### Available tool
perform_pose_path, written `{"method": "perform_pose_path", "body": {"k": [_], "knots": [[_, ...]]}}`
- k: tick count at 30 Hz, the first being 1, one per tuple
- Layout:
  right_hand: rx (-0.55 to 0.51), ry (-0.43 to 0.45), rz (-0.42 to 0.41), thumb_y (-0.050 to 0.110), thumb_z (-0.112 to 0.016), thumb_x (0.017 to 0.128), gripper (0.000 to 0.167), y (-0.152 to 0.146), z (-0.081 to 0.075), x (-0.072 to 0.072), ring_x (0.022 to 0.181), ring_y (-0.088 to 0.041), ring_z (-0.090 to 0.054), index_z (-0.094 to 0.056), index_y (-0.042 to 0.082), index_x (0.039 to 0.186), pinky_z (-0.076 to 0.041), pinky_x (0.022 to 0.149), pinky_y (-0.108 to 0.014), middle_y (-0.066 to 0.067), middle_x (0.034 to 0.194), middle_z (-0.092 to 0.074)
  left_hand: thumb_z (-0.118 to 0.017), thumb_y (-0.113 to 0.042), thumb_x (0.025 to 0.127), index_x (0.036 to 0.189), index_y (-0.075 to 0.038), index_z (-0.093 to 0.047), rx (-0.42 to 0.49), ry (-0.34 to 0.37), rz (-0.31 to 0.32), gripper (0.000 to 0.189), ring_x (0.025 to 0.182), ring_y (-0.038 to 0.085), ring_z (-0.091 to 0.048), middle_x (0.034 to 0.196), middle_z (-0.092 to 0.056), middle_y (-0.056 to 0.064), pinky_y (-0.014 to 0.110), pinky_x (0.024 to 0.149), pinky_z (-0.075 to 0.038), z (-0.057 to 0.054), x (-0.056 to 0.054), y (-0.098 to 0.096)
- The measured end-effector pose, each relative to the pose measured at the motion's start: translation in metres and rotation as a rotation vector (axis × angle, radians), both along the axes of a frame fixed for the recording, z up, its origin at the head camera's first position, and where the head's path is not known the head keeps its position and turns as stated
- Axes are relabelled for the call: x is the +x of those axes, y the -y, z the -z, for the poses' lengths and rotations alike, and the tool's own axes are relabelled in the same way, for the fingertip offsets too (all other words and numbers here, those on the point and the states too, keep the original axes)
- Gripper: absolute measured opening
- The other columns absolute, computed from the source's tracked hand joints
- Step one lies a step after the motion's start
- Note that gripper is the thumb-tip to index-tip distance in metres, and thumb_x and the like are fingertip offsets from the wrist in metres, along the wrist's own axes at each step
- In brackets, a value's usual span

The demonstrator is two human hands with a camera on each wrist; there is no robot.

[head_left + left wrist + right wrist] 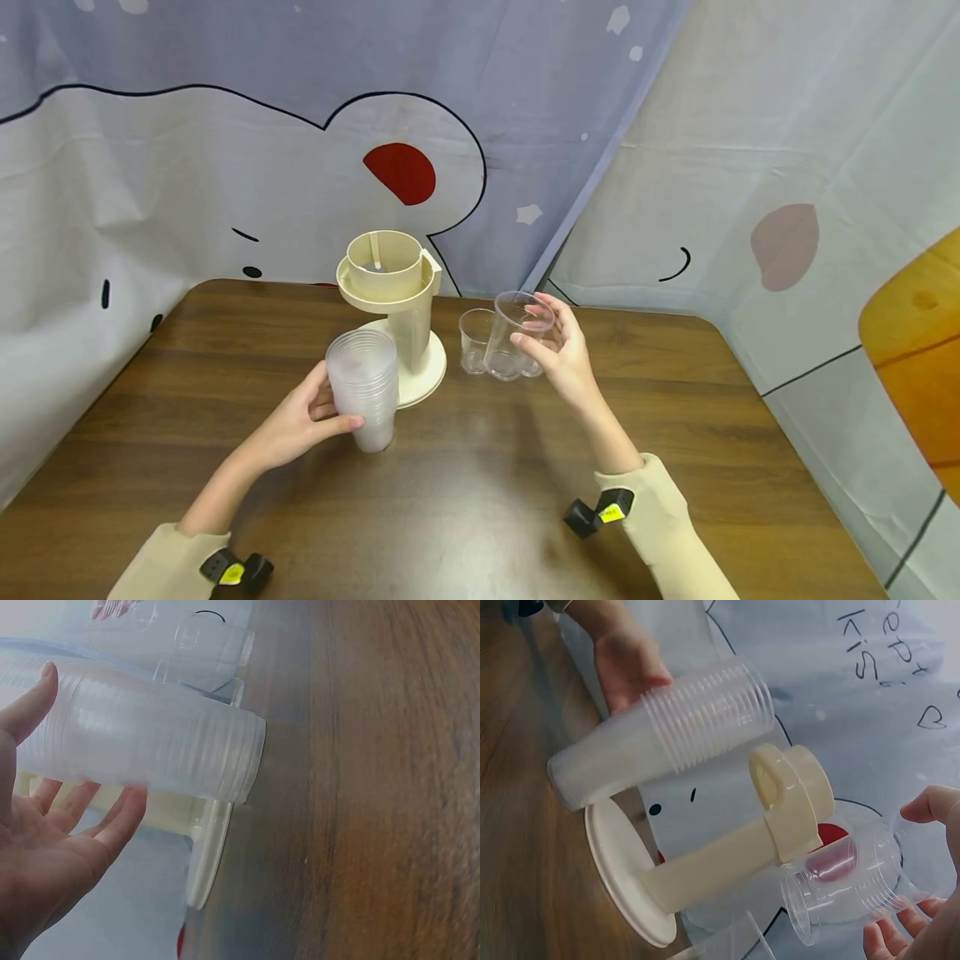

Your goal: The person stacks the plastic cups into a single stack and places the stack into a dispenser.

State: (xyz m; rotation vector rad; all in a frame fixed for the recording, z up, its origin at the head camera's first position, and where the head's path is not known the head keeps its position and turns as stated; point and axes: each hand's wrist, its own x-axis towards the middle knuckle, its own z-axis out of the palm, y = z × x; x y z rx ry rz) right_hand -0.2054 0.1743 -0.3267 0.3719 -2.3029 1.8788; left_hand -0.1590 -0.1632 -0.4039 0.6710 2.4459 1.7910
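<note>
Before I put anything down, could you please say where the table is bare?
The table is bare in front between left sleeve and right sleeve, right of the latter, and at the back left of the cream stand. It's crowded around that stand: the left grip holds a cup stack, the right grip a clear cup beside another cup.

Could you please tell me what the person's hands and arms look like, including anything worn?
The left hand and right hand are gloveless. Both sleeves are plain cream, each with a small black device near its end, marked with a yellow label.
</note>
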Motion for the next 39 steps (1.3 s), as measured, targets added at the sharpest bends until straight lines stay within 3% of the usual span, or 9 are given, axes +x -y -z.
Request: {"method": "perform_pose_path", "body": {"k": [4, 11, 18, 30, 35, 39], "knots": [[-0.033, -0.001, -0.010, 0.002, -0.065, 0.084, 0.064, 0.007, -0.002, 0.001, 0.110, -0.019, -0.052, -0.036, 0.004, 0.142, -0.042, 0.092, -0.031, -0.019, 0.135, -0.049, -0.072, -0.006, 0.084, 0.142, -0.002, -0.028, 0.001, 0.008, 0.001, 0.073, 0.106, -0.004, -0.057, 0.129, -0.049, 0.019, 0.018, 0.088, -0.051, 0.001, 0.000, 0.000], [-0.053, -0.033, -0.048, 0.005, -0.065, 0.083, 0.064, 0.020, -0.011, 0.003, 0.113, -0.025, -0.051, -0.037, 0.004, 0.141, -0.042, 0.093, -0.032, -0.021, 0.135, -0.049, -0.072, -0.006, 0.085, 0.142, -0.001, -0.028, -0.004, -0.003, 0.001, 0.072, 0.107, -0.004, -0.057, 0.129, -0.049, 0.019, 0.018, 0.088, -0.051, 0.002, 0.000, -0.001], [-0.102, -0.053, -0.078, 0.002, -0.066, 0.081, 0.065, 0.031, -0.016, 0.004, 0.108, -0.018, -0.051, -0.038, 0.002, 0.140, -0.043, 0.090, -0.026, -0.022, 0.133, -0.050, -0.072, -0.006, 0.084, 0.143, -0.003, -0.027, -0.006, 0.020, 0.003, 0.074, 0.106, -0.004, -0.057, 0.130, -0.049, 0.018, 0.018, 0.088, -0.051, 0.001, 0.000, 0.001], [-0.154, -0.078, -0.136, 0.001, -0.066, 0.080, 0.065, 0.052, -0.025, 0.005, 0.111, -0.029, -0.052, -0.038, -0.001, 0.139, -0.047, 0.088, -0.021, -0.023, 0.132, -0.050, -0.072, -0.006, 0.084, 0.142, -0.002, -0.028, -0.003, 0.010, -0.001, 0.073, 0.105, -0.003, -0.058, 0.128, -0.049, 0.018, 0.018, 0.087, -0.052, 0.000, 0.000, -0.001], [-0.173, -0.079, -0.156, -0.001, -0.066, 0.079, 0.065, 0.058, -0.029, 0.005, 0.108, -0.023, -0.053, -0.038, -0.002, 0.138, -0.047, 0.088, -0.020, -0.023, 0.132, -0.050, -0.072, -0.006, 0.084, 0.141, -0.001, -0.028, -0.007, -0.001, -0.004, 0.072, 0.105, -0.003, -0.058, 0.128, -0.049, 0.019, 0.018, 0.087, -0.052, 0.000, 0.000, 0.000], [-0.183, -0.082, -0.177, -0.003, -0.066, 0.078, 0.066, 0.061, -0.031, 0.006, 0.111, -0.030, -0.052, -0.037, -0.004, 0.138, -0.048, 0.086, -0.019, -0.024, 0.132, -0.049, -0.072, -0.005, 0.084, 0.142, -0.001, -0.027, -0.010, -0.001, -0.006, 0.073, 0.105, -0.004, -0.058, 0.129, -0.048, 0.018, 0.017, 0.087, -0.051, 0.000, 0.000, 0.000]]}}
